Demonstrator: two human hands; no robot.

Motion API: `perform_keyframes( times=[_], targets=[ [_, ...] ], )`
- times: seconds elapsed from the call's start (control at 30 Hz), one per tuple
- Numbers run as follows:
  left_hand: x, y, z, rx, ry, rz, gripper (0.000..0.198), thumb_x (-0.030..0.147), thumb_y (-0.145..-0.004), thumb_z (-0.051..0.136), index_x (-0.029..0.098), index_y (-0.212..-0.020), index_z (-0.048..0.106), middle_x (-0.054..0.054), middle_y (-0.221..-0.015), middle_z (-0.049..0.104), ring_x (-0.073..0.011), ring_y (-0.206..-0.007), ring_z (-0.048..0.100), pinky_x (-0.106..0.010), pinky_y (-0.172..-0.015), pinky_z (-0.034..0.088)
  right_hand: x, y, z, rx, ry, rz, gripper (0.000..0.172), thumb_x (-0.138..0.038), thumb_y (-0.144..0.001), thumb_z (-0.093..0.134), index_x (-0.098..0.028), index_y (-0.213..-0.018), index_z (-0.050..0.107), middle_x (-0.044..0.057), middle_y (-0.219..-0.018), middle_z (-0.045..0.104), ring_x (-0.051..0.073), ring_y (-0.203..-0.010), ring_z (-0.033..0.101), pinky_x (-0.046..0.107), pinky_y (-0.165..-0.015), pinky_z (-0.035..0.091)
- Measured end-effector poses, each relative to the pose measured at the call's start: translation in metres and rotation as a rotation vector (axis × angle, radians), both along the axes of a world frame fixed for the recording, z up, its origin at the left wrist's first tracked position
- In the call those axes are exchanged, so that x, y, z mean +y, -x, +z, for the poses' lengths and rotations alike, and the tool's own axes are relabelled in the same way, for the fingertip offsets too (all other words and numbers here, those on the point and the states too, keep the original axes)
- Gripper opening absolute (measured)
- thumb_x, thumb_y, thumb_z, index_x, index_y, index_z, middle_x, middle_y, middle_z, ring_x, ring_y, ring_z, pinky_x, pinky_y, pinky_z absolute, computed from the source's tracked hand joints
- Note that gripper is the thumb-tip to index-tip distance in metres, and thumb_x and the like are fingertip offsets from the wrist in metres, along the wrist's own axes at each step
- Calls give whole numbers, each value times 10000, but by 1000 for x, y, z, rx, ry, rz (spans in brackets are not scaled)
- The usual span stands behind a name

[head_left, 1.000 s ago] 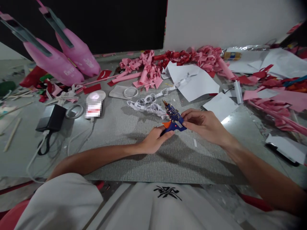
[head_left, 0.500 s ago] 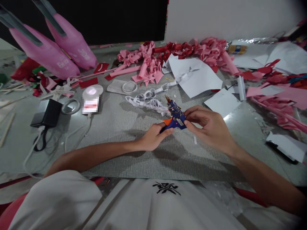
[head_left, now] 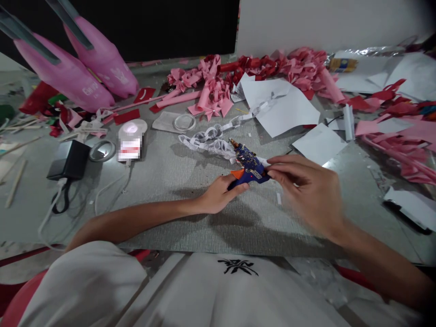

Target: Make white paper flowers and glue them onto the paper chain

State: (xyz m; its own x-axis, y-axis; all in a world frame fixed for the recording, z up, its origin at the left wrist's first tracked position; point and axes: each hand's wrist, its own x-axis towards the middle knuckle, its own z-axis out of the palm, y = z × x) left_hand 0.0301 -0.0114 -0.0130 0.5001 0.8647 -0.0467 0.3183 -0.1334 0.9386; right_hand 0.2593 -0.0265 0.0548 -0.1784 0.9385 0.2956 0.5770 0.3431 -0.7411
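My left hand [head_left: 218,194] is wrapped around the handle of a blue glue gun [head_left: 251,164]. The gun has an orange trigger, a small red light and a crusted barrel, with its nozzle pointing up and to the left. At the gun's rear end, the fingers of my right hand [head_left: 308,193] are pinched together. Something whitish shows by those fingertips, too small to make out. Just behind the gun, a white paper chain [head_left: 208,135] lies on the table and reaches back onto a large white sheet [head_left: 282,106].
Pink and red paper pieces [head_left: 214,91] are heaped along the back. Two pink bottles [head_left: 64,77] stand at the left, with a black adapter [head_left: 69,160], a tape ring [head_left: 102,151] and a cable nearby. A smaller white sheet [head_left: 320,144] lies to the right.
My right hand has shifted right, its fingers closing at the gun's rear. The glue gun has tilted so that its nozzle points further left. My left hand keeps its hold.
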Motion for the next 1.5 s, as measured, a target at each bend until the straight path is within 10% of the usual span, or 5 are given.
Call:
perform_keyframes(
  times=[0.27,0.77,1.5],
  targets=[
    [0,-2,0,30,-101,-11,451,598,-1015,527,177,-857,564,29,-690,509,-124,-632,456,-274,-634,331,19,-9,0,200,354,138,175,-467,-869,828,-306,-920,873,40,-1178,797,294,-1079,756,414,-850,660],
    [16,-13,5,-79,-53,-19,511,629,-917,660,188,-699,519,27,-661,448,-121,-638,406,-270,-608,307,35,-12,0,245,505,304,323,-538,-748,893,-225,-797,829,81,-1079,791,245,-962,750,392,-903,615],
    [15,-36,0,-45,-97,136,553,634,-1000,545,191,-683,451,50,-609,349,-109,-608,336,-285,-611,270,40,-18,1,-47,185,276,131,-339,-956,652,-238,-901,716,82,-1052,693,228,-936,698,390,-831,650]
  ],
)
